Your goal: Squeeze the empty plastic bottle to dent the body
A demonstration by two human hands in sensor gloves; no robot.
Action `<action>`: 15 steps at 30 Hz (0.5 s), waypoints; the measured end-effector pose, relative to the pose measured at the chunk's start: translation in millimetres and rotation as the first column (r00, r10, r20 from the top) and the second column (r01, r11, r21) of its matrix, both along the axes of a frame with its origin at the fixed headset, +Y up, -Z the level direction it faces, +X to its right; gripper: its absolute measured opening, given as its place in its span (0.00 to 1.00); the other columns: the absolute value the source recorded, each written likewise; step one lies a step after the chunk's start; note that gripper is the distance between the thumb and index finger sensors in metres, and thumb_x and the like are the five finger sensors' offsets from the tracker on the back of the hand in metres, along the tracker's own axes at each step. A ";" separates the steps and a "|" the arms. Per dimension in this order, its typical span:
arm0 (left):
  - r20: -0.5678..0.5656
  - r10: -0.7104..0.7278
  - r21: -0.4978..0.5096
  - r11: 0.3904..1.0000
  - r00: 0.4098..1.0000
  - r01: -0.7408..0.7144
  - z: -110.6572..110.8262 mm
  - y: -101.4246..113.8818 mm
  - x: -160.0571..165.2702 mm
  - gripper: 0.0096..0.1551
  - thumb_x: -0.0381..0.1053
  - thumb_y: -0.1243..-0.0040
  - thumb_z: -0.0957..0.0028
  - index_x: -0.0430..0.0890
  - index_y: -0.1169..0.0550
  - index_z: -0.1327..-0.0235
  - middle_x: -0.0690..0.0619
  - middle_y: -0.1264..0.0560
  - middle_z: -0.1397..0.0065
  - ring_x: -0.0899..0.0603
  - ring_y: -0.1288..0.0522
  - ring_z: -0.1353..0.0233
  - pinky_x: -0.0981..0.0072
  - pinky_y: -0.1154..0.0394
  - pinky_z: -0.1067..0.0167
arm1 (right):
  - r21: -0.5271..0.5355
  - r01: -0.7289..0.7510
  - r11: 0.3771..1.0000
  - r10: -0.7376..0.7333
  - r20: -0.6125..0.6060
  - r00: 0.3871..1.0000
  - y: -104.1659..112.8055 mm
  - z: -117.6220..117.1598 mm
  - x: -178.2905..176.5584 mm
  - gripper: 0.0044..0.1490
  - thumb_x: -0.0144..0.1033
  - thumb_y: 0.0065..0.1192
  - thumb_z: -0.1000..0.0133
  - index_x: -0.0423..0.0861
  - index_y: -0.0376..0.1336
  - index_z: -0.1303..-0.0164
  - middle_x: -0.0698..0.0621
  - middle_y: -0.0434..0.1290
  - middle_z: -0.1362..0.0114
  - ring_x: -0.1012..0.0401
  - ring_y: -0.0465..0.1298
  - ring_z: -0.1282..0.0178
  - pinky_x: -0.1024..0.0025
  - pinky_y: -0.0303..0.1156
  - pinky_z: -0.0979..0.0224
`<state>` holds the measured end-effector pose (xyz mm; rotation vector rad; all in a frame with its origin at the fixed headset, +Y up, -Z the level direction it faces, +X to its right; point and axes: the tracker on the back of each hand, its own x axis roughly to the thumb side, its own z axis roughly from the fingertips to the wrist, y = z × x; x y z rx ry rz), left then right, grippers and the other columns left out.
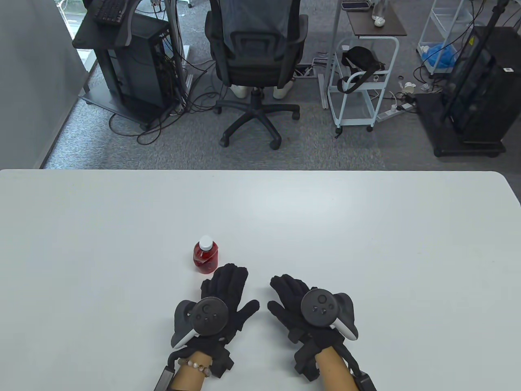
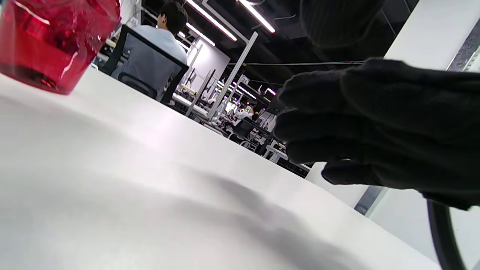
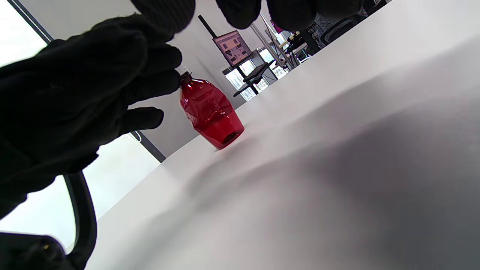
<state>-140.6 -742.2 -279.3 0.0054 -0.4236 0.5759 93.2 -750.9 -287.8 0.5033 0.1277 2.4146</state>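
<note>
We see the bottle (image 1: 206, 255) standing upright just beyond our left hand (image 1: 220, 301) (the nearer one); both hands are spread and hold nothing.

Bottle (image 1: 206, 255): translucent red body, white cap; it stands toward the near edge of the worktop (image 1: 366, 228), which is plain pale grey-white. Left hand (image 1: 220, 303) and right hand (image 1: 299, 305): black knit gloves, each carrying a dark grey tracker with a white lower edge. A bracelet (image 1: 196, 365) of pale pink and white beads circles the left wrist. Beyond the far edge: mottled grey carpet, a black office chair (image 1: 254, 53), a white trolley (image 1: 358, 81).
</note>
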 end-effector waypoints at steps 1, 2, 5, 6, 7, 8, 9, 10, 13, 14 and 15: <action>0.000 0.009 -0.007 1.000 1.000 -0.009 -0.4 -0.4 0.2 0.48 0.64 0.47 0.35 0.43 0.53 0.15 0.35 0.59 0.13 0.28 0.58 0.14 0.21 0.57 0.30 | 0.001 -0.002 1.000 0.002 0.000 1.000 -0.2 -0.1 0.2 0.45 0.48 0.48 0.30 0.35 0.47 0.10 0.29 0.51 0.10 0.31 0.51 0.17 0.21 0.41 0.28; 0.000 0.014 -0.012 1.000 1.000 -0.014 -0.7 -0.4 0.4 0.50 0.64 0.47 0.35 0.44 0.55 0.14 0.35 0.59 0.13 0.28 0.59 0.14 0.22 0.58 0.30 | 0.003 -0.005 1.000 0.005 0.000 1.000 0.1 0.0 0.4 0.45 0.48 0.48 0.30 0.35 0.47 0.10 0.29 0.50 0.10 0.31 0.51 0.17 0.21 0.41 0.28; 0.007 0.007 -0.023 1.000 1.000 -0.006 -2.5 -0.5 1.4 0.49 0.64 0.48 0.34 0.44 0.55 0.14 0.36 0.61 0.13 0.28 0.60 0.14 0.22 0.59 0.30 | 0.016 -0.013 1.000 0.013 0.000 1.000 0.5 -0.1 0.7 0.45 0.48 0.48 0.30 0.35 0.47 0.10 0.30 0.49 0.10 0.31 0.50 0.16 0.23 0.41 0.27; 0.011 0.006 -0.030 1.000 1.000 -0.005 -3.4 -1.3 1.6 0.49 0.64 0.48 0.34 0.44 0.56 0.14 0.36 0.61 0.13 0.28 0.60 0.14 0.22 0.59 0.30 | 0.021 -0.017 1.000 0.017 0.000 1.000 0.5 -0.2 0.8 0.45 0.48 0.48 0.30 0.35 0.47 0.10 0.30 0.49 0.10 0.31 0.50 0.16 0.23 0.41 0.26; 0.014 0.008 -0.035 0.999 1.000 -0.007 -3.8 -2.0 1.6 0.49 0.64 0.48 0.34 0.44 0.55 0.14 0.36 0.61 0.13 0.28 0.60 0.14 0.22 0.59 0.30 | 0.022 -0.019 1.000 0.019 0.000 1.000 0.5 -0.3 0.8 0.44 0.48 0.48 0.30 0.35 0.47 0.10 0.30 0.48 0.10 0.32 0.49 0.16 0.24 0.41 0.26; 0.014 0.013 -0.042 0.999 1.000 -0.013 -4.2 -2.8 1.4 0.49 0.64 0.48 0.34 0.44 0.55 0.14 0.36 0.61 0.13 0.29 0.61 0.14 0.22 0.59 0.30 | 0.022 -0.023 1.000 0.023 0.000 1.000 0.5 -0.3 0.7 0.45 0.48 0.48 0.30 0.35 0.46 0.10 0.30 0.48 0.10 0.32 0.49 0.16 0.24 0.41 0.26; 0.013 0.017 -0.047 0.999 1.000 -0.017 -4.6 -3.3 0.7 0.49 0.64 0.48 0.34 0.44 0.55 0.14 0.36 0.61 0.13 0.28 0.61 0.14 0.22 0.59 0.30 | 0.021 -0.025 0.999 0.025 -0.001 1.000 0.7 -0.2 0.7 0.45 0.48 0.48 0.30 0.35 0.46 0.10 0.30 0.48 0.10 0.32 0.49 0.16 0.24 0.41 0.26; 0.013 0.020 -0.049 0.999 1.000 -0.019 -4.9 -3.7 0.3 0.49 0.64 0.48 0.34 0.44 0.55 0.14 0.36 0.61 0.13 0.29 0.61 0.14 0.22 0.59 0.30 | 0.021 -0.026 0.999 0.026 -0.001 1.000 0.6 -0.2 0.7 0.45 0.48 0.48 0.30 0.35 0.46 0.10 0.30 0.48 0.10 0.32 0.49 0.16 0.24 0.41 0.26; 0.007 0.021 -0.059 0.998 1.000 -0.020 -5.7 -5.1 -1.7 0.48 0.64 0.48 0.34 0.44 0.53 0.14 0.36 0.61 0.13 0.29 0.61 0.14 0.22 0.60 0.30 | 0.020 -0.030 0.999 0.030 0.001 1.000 0.9 0.0 0.8 0.45 0.48 0.48 0.30 0.35 0.46 0.10 0.30 0.48 0.10 0.32 0.49 0.16 0.24 0.40 0.26; 0.006 0.018 -0.064 0.998 1.000 -0.017 -5.5 -5.7 -2.3 0.48 0.64 0.48 0.34 0.44 0.53 0.14 0.36 0.60 0.13 0.28 0.61 0.14 0.22 0.60 0.30 | 0.019 -0.030 0.999 0.030 0.000 1.000 0.9 0.1 0.9 0.45 0.48 0.48 0.30 0.35 0.46 0.10 0.30 0.48 0.09 0.32 0.49 0.16 0.24 0.40 0.26; 0.006 0.016 -0.068 0.998 1.000 -0.015 -5.3 -6.1 -2.5 0.48 0.64 0.48 0.34 0.44 0.53 0.14 0.36 0.60 0.13 0.28 0.61 0.14 0.22 0.60 0.30 | 0.021 -0.031 0.999 0.031 0.000 1.000 1.0 0.3 0.9 0.45 0.48 0.48 0.30 0.35 0.46 0.10 0.30 0.48 0.10 0.32 0.49 0.16 0.24 0.41 0.26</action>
